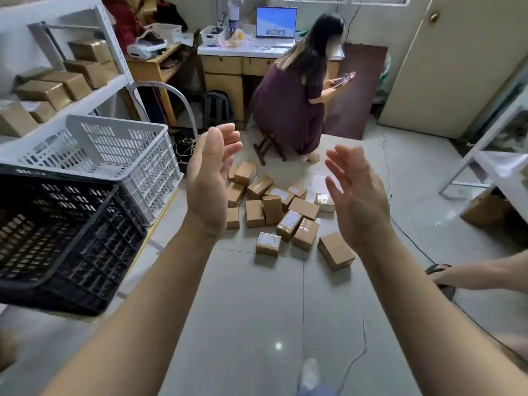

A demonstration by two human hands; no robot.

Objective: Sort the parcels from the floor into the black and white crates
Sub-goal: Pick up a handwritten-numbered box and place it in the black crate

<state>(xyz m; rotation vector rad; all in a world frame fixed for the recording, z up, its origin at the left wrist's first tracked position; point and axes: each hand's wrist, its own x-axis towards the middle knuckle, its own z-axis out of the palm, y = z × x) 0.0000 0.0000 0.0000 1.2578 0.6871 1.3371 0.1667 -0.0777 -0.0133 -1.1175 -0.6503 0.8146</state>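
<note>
My left hand (210, 178) and right hand (354, 195) hang palms facing, fingers loose, holding nothing. Beyond and between them I see parcels (281, 212) heaped on the floor (257, 310), a few hidden behind my left palm. Left of it, white crate (114, 155), then black crate (57, 238), cut off by the frame

Small packing room — shelved cartons (57, 87), desk (243, 61)

1. The brown cardboard parcels (304, 208) are plain tan, and several carry white labels.
2. The black plastic crate (85, 252) has a grid of slots.
3. The white plastic crate (151, 178) has the same slotted pattern.
4. The pale grey tiled floor (257, 310) is glossy.
5. The dark purple dress (285, 110) is unpatterned.
</note>
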